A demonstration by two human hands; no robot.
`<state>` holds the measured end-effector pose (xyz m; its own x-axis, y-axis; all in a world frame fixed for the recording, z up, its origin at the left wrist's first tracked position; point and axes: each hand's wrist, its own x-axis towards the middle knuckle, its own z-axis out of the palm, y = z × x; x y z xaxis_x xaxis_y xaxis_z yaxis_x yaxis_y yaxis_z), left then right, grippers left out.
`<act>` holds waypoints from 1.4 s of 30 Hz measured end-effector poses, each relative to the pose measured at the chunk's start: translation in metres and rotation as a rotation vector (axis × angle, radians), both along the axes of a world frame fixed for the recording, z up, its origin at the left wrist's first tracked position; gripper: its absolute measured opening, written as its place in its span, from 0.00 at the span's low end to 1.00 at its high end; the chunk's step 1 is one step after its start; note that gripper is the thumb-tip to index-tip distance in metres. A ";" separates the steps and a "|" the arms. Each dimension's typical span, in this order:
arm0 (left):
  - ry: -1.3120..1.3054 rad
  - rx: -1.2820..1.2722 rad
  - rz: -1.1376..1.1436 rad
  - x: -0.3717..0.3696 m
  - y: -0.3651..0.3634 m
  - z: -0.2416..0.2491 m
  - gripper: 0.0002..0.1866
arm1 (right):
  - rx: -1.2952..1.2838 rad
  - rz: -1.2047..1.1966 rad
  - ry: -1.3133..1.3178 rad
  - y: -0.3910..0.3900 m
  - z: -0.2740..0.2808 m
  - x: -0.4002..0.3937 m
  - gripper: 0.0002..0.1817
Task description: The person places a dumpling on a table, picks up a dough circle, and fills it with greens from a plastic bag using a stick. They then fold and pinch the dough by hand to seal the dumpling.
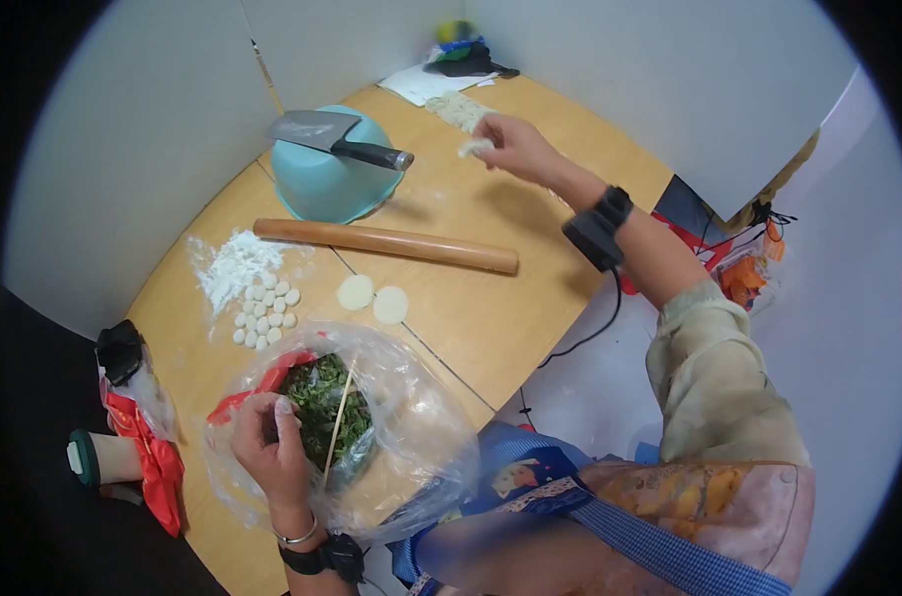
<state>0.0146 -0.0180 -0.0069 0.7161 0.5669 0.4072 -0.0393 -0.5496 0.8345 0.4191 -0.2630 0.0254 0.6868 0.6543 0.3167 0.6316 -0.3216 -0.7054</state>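
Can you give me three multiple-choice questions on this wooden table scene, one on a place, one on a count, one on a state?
1. Where does the steel cleaver lie?
A. on the upturned light blue plastic bowl
B. beside the long wooden rolling pin
C. in the bag

2. How many flat round dough wrappers lie below the rolling pin?
A. one
B. two
C. four

3. What is the right hand doing?
A. resting flat
B. gripping the cleaver
C. pinching a piece of white dough

Answers: A, the blade rests on the bowl's base; B, two discs lie side by side; C, fingertips close on the dough above the table.
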 end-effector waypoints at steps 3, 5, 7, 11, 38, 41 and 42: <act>0.018 0.018 0.023 -0.001 0.001 0.002 0.04 | -0.022 -0.056 -0.086 0.040 0.018 0.036 0.11; 0.017 0.037 0.023 -0.002 0.002 0.003 0.04 | -0.073 -0.094 -0.242 0.063 0.022 0.059 0.11; 0.026 0.057 0.026 -0.003 0.001 0.005 0.02 | -0.122 -0.161 -0.338 0.082 0.018 0.081 0.11; 0.051 0.065 0.036 -0.005 0.001 0.006 0.02 | -0.176 -0.196 -0.346 0.108 -0.009 0.127 0.11; 0.138 0.155 0.039 -0.003 0.002 0.008 0.03 | -0.483 -0.132 -0.641 0.143 -0.051 0.186 0.10; 0.134 0.147 0.038 -0.002 0.001 0.010 0.03 | -0.505 -0.168 -0.565 0.142 -0.048 0.185 0.10; 0.140 0.145 0.042 -0.002 0.001 0.010 0.03 | -0.512 -0.180 -0.537 0.142 -0.046 0.185 0.10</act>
<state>0.0128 -0.0169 0.0032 0.7486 0.5399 0.3848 0.0967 -0.6631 0.7423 0.6036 -0.1213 -0.0207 0.6337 0.7021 0.3246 0.7530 -0.6560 -0.0512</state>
